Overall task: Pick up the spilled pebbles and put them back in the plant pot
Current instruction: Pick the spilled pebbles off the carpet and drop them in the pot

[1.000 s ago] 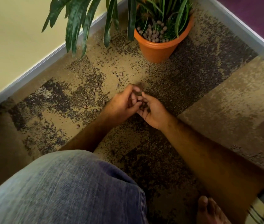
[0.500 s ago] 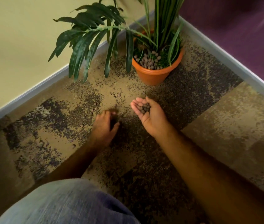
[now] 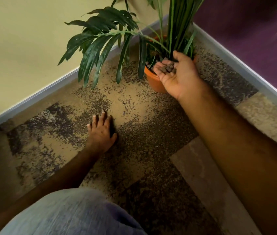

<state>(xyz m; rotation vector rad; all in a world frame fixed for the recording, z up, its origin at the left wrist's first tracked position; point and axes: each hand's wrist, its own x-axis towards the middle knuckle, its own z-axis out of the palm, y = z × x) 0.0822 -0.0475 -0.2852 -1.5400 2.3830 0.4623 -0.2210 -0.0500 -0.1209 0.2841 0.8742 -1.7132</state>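
The right hand (image 3: pixel 176 75) is palm up and cupped, its fingers loosely curled around a small heap of pebbles (image 3: pixel 168 68). It sits over the near rim of the orange plant pot (image 3: pixel 153 80), among the plant's leaves (image 3: pixel 100 48).

To complete the step, carry the palm further over the pot's middle before tipping. Roll the hand toward the fingertips slowly, so the pebbles slide off low and do not bounce over the rim. Keep clear of the stems.

The left hand (image 3: pixel 101 131) lies flat on the patterned carpet (image 3: pixel 151 133), fingers spread and straight, holding nothing; it appears to serve as a brace.

The carpet's dark speckle makes any remaining loose pebbles hard to pick out, so whether some still lie there cannot be told. Inspect the floor near the left fingertips after emptying the palm.
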